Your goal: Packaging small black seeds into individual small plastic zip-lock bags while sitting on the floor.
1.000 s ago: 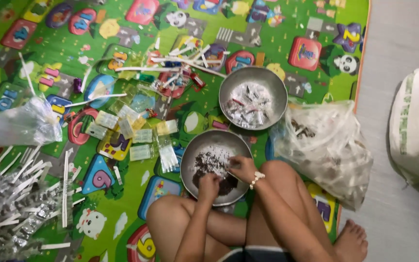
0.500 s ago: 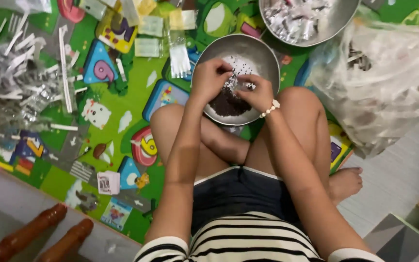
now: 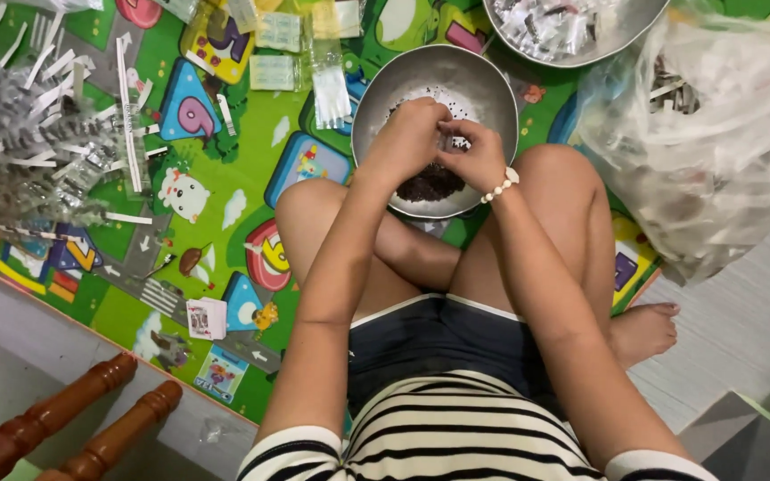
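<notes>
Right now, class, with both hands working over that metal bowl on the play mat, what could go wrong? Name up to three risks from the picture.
1. The left hand and right hand meet above the metal bowl; small dark bits could drop past its rim onto the play mat.
2. The bowl sits against the crossed legs, so a shifting knee might tip it.
3. The heaped white strips lie loose nearby and could scatter or get mixed in.

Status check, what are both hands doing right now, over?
Left hand and right hand together over metal bowl, pinching something small; can't tell what. Dark bits in bowl. Second bowl and plastic bag close by, nothing blocking.
</notes>
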